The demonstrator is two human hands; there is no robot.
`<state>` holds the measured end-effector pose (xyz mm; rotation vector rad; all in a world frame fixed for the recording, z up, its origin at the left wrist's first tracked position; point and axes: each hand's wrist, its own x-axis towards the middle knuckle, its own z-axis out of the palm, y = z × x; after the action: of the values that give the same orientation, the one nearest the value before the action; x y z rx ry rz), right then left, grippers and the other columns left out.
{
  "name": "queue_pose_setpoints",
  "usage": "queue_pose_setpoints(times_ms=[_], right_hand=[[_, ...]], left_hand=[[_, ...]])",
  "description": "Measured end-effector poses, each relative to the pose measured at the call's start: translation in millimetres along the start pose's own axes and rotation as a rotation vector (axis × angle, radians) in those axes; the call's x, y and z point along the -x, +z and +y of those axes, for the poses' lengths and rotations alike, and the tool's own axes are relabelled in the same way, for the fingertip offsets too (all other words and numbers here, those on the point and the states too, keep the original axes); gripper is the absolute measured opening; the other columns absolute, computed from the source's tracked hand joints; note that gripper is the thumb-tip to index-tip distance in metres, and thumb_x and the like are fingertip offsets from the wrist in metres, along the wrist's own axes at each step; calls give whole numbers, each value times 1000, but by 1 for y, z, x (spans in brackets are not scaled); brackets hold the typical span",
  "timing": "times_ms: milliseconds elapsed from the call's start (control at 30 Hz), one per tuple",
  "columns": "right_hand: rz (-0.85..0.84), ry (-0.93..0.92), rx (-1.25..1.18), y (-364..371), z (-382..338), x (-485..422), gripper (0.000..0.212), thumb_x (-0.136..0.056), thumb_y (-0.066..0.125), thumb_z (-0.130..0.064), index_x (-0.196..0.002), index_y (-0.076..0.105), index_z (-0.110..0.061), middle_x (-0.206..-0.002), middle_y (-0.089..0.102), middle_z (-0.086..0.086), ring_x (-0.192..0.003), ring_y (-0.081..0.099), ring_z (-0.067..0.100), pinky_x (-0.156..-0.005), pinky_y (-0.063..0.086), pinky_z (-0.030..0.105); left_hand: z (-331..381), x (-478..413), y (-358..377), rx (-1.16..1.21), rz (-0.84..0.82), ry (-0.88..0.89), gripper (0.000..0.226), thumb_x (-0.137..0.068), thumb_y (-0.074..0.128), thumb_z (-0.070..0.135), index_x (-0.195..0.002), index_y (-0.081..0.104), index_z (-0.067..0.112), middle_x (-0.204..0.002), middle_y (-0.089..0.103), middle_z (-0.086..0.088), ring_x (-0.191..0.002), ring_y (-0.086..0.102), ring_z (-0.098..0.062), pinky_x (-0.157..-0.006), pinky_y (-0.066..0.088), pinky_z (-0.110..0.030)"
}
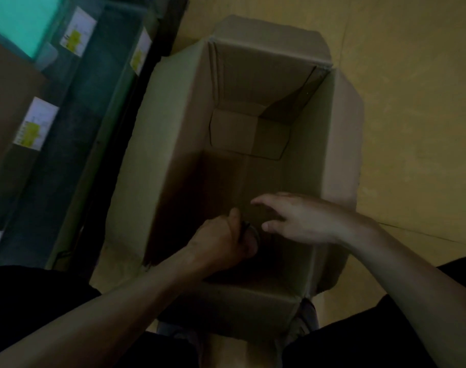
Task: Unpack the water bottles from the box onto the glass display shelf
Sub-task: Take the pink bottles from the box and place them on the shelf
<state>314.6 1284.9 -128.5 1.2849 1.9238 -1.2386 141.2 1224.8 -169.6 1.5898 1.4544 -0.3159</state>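
An open brown cardboard box [178,144] stands on the floor below me, flaps spread wide. Both my hands reach into its near end. My left hand [221,240] is curled round a small dark round thing [249,229] in the shadowed near corner, likely a bottle's top; the rest of it is hidden in the dark. My right hand [293,219] hovers beside it with fingers spread and relaxed, holding nothing. The far part of the box floor shows only bare cardboard.
The glass display shelf [93,107] runs along the left with a dark frame, carrying white and yellow label cards [77,33]. A second brown carton [6,102] sits at far left. Yellowish floor [412,102] lies right of the box. My dark-clothed legs fill the bottom corners.
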Motion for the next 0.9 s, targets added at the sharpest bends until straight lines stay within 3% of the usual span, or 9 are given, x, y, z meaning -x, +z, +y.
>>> queue_pose_setpoints(times_ms=[133, 267, 400, 633, 767, 833, 900], right_hand=[[12, -2, 30, -1, -2, -3, 61, -104, 55, -40, -158, 29, -37, -159, 39, -1, -142, 43, 21, -108, 38, 31], [8, 14, 13, 0, -2, -4, 62, -105, 55, -39, -160, 27, -35, -162, 37, 0, -144, 41, 21, -108, 37, 31], [20, 24, -13, 1, -2, -6, 63, -104, 56, -39, -159, 27, -35, -158, 41, 0, -139, 47, 21, -107, 40, 32], [24, 50, 11, 4, -4, -7, 69, -103, 57, -43, -162, 22, -33, -161, 39, 2, -142, 45, 22, -107, 40, 33], [36, 45, 0, 5, -6, -7, 72, -101, 59, -47, -161, 22, -31, -159, 42, 3, -139, 48, 22, -104, 41, 31], [59, 35, -9, 6, -6, -8, 72, -99, 60, -51, -160, 25, -32, -156, 46, 4, -137, 49, 23, -107, 43, 33], [77, 38, -28, 8, -5, -10, 78, -96, 62, -55, -159, 21, -37, -155, 44, 3, -137, 49, 24, -109, 43, 36]], left_hand=[[2, 2, -21, 78, 122, -46, 26, -100, 54, 30, -116, 42, 14, -112, 67, -13, -105, 66, -36, -79, 47, -37], [-4, 2, -35, 201, 222, -39, 15, -98, 54, 19, -109, 44, 15, -85, 62, -5, -94, 66, -38, -73, 44, -36], [-7, 0, -35, 262, 259, -58, 26, -100, 51, 14, -126, 52, 14, -106, 69, -11, -101, 66, -32, -85, 52, -40], [-13, -7, -24, 534, 374, -82, 18, -105, 43, 17, -101, 60, 24, -78, 61, 4, -63, 55, -7, -52, 42, -19], [-11, -6, -25, 670, 432, -71, 25, -105, 43, 16, -92, 62, 26, -83, 66, 2, -73, 58, -11, -60, 42, -25], [-9, -6, -29, 760, 441, -77, 30, -107, 41, 18, -90, 63, 29, -88, 69, -3, -77, 64, -15, -65, 50, -28], [-6, -5, -33, 879, 437, -73, 35, -107, 40, 20, -86, 65, 33, -94, 71, -8, -87, 71, -26, -78, 61, -45]])
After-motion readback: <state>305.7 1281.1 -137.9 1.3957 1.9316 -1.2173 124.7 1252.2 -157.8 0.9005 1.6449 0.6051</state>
